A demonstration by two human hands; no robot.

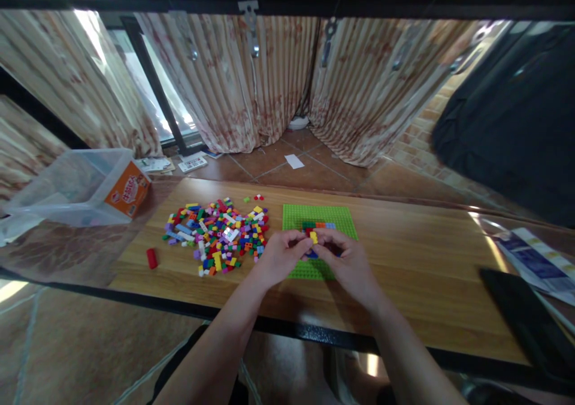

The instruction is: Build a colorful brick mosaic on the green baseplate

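Both hands meet in the middle of the frame, just above the near half of the plate. The left hand and right hand each pinch the same small stack from opposite sides with their fingertips. It shows yellow on top, with red and blue beneath. I take it the pieces are too small for anything but a fingertip grip, and two hands keep them from twisting.

The plate lies flat on the table, square to the person, so the studs face up. A short row already sits on it, towards its far edge. The pile is spread thin just left of the plate, probably so colours can be picked out within easy reach.

By count:
- two hands
- one green plate
- one held stack
- one pile, with far too many bricks in it to number
- one lone red brick left of the pile
- two strays beyond the pile
- one clear tub at upper left
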